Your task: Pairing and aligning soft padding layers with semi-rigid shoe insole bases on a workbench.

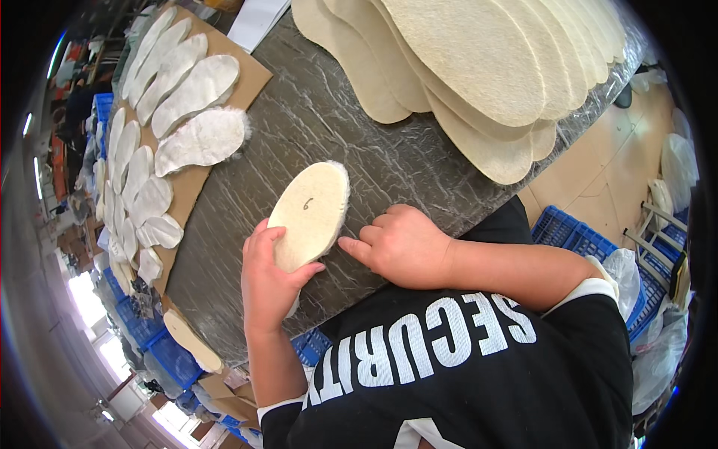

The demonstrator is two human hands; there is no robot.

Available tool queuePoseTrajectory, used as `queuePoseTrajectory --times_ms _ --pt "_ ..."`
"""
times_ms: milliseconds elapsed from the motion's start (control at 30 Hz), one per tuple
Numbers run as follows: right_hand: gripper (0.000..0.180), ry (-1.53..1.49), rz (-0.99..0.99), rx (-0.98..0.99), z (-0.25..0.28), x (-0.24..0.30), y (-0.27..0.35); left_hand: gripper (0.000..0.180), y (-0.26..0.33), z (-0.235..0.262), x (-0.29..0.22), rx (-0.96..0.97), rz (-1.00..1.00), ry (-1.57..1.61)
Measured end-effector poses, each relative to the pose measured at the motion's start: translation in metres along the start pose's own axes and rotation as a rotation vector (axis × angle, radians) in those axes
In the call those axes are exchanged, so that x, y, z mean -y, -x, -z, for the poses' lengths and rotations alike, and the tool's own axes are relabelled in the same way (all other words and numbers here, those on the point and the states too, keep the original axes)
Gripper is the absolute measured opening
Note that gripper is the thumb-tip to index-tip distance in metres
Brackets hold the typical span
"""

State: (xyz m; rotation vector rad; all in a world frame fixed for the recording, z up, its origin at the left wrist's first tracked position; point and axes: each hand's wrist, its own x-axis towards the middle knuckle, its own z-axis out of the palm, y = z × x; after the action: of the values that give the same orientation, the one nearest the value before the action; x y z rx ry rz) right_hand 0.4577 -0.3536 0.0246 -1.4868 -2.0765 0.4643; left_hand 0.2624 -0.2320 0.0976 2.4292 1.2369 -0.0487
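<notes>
My left hand (273,278) grips a cream insole (308,213) by its lower end, thumb and fingers on opposite edges. A small dark handwritten mark sits on its smooth face, and white fleece fringes its right edge. Close to that fringed edge is my right hand (402,247), its index finger reaching toward the insole and the other fingers curled in. Whether the fingertip touches the fleece, or anything lies inside the curled fingers, I cannot make out. Beneath both hands stretches a dark table covered with wrinkled clear film (299,112).
Large cream insoles (471,60) lie fanned in an overlapping stack at the far right. On the left, a cardboard sheet (250,73) carries several rows of fleece insoles (196,86). One insole (192,342) rests at the near left edge. Blue crates (572,236) and plastic bags stand at right.
</notes>
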Motion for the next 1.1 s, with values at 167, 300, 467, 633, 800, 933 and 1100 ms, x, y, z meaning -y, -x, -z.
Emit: queuePoseTrajectory --times_ms 167,300,467,633,800,933,1100 --pt "0.036 -0.003 -0.004 0.006 0.001 0.000 0.000 0.077 0.002 -0.004 -0.002 -0.036 -0.057 -0.075" --pt "0.036 -0.008 -0.003 -0.007 0.001 0.000 0.001 0.078 0.003 -0.007 -0.002 -0.059 -0.089 -0.090" --pt "0.021 -0.030 0.003 -0.058 0.000 0.000 0.000 0.081 0.003 -0.010 -0.001 -0.074 -0.113 -0.141" --pt "0.010 -0.065 -0.026 -0.090 0.003 0.002 -0.001 0.081 0.004 -0.012 -0.002 -0.094 -0.136 -0.157" --pt "0.029 0.048 0.019 -0.242 0.005 0.001 -0.017 0.083 0.005 -0.013 -0.002 -0.081 -0.084 -0.143" --pt "0.031 0.173 0.001 -0.109 0.006 0.002 -0.015 0.082 0.004 -0.012 -0.002 -0.079 -0.112 -0.148" --pt "0.030 0.054 -0.033 -0.116 0.016 -0.001 -0.023 0.080 0.005 -0.011 -0.004 -0.108 -0.132 -0.163"
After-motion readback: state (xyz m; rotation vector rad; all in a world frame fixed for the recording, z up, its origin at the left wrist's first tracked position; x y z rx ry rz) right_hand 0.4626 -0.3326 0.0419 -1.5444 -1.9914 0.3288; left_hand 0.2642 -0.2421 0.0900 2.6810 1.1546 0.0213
